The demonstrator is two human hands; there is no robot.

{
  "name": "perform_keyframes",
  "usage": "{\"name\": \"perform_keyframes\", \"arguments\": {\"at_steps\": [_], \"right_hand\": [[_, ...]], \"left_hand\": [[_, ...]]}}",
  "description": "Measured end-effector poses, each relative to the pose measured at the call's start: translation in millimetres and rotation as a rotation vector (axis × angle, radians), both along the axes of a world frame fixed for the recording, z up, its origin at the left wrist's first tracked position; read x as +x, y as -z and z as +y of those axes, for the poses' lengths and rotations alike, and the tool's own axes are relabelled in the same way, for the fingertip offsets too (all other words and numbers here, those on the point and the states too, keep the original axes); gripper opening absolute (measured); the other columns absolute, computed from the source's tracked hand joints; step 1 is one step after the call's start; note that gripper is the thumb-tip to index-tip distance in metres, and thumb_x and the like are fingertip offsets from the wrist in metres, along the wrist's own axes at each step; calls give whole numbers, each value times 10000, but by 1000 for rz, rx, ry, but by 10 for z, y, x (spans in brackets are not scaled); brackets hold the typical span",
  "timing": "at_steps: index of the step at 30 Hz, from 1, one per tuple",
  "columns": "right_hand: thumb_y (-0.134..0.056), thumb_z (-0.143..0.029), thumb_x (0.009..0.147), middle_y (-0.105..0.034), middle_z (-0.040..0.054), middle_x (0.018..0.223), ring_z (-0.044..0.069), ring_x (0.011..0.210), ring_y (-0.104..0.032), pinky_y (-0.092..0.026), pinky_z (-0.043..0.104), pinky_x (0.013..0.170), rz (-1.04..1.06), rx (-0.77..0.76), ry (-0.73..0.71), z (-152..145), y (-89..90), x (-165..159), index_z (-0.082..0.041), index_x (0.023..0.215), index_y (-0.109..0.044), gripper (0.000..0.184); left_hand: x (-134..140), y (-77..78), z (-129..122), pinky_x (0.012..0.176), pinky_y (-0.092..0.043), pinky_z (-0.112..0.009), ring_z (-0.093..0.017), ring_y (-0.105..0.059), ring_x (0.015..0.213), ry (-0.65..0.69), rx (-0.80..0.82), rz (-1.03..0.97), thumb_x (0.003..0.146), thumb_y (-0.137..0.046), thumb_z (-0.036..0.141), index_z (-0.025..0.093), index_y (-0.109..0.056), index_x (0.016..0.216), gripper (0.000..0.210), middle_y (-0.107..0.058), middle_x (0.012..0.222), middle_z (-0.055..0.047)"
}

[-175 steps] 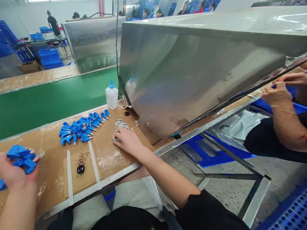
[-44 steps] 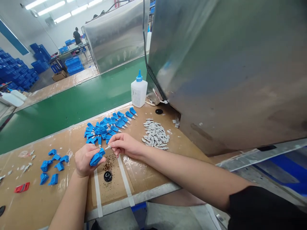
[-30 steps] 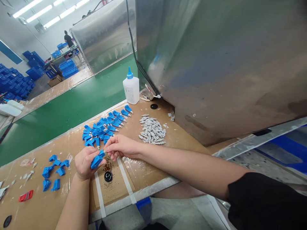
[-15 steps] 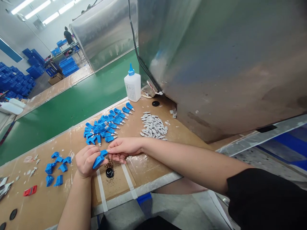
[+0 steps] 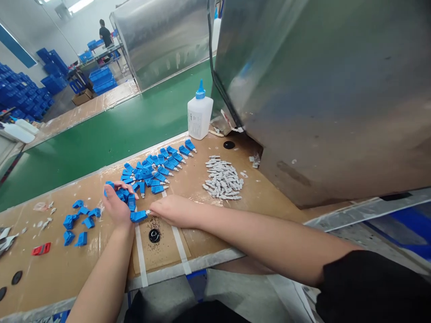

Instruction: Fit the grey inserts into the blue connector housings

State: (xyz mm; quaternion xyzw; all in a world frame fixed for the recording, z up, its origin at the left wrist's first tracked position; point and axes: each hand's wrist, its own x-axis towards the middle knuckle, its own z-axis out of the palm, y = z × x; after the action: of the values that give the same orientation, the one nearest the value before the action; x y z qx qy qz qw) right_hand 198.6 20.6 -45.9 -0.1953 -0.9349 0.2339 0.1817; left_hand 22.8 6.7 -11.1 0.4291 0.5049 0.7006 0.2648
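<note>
My left hand [image 5: 116, 207] is cupped, palm turned inward, around several small blue plastic pieces [image 5: 123, 194]. Just below its palm, another blue plastic piece [image 5: 138, 217] points sideways, and my right hand [image 5: 173, 211] pinches its light-coloured tip. Whether that piece still touches the left hand I cannot tell. Beyond the hands lies a heap of blue pieces with whitish tips [image 5: 158, 168]. A pile of small grey-white parts [image 5: 224, 179] is past the right wrist. Under the hands a round black dish [image 5: 154, 236] rests on the board, dark crumbs around it.
Loose blue pieces [image 5: 81, 239] and a red piece [image 5: 41, 249] are on the left. A white bottle with a blue nozzle [image 5: 200, 114] stands at the back beside a green belt [image 5: 158, 107]. A large metal housing [image 5: 330, 103] bounds the right side.
My left hand has unfolded from a closed grip, and several blue pieces now show in it. My right hand has rolled over, still pinching a piece's tip. The camera view has shifted slightly.
</note>
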Motion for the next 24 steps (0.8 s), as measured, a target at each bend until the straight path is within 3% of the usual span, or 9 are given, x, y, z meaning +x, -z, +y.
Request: {"name": "perform_keyframes", "arguments": {"at_steps": [7, 16, 24], "right_hand": [[-482, -245, 1051, -728, 125, 963, 223, 840, -680, -390, 298, 679, -61, 55, 25, -31, 58, -13, -134, 1080, -627, 185], [-495, -211, 1033, -719, 118, 931, 220, 823, -663, -377, 300, 677, -31, 76, 5, 4, 181, -39, -126, 1077, -613, 152], [-446, -278, 1068, -725, 106, 909, 201, 796, -659, -341, 292, 653, -60, 106, 44, -9, 145, -53, -140, 1032, -613, 220]], "left_hand": [[86, 13, -44, 522, -472, -206, -113, -535, 628, 118, 80, -89, 993, -409, 639, 219, -475, 849, 448, -441, 733, 22], [97, 46, -16, 437, -476, -253, -147, -536, 599, 221, 136, -199, 890, -593, 669, 198, -565, 793, 482, -450, 698, 8], [77, 58, 17, 475, -474, -232, -140, -569, 601, 87, 125, -168, 928, -522, 678, 196, -451, 750, 519, -441, 676, 23]]}}
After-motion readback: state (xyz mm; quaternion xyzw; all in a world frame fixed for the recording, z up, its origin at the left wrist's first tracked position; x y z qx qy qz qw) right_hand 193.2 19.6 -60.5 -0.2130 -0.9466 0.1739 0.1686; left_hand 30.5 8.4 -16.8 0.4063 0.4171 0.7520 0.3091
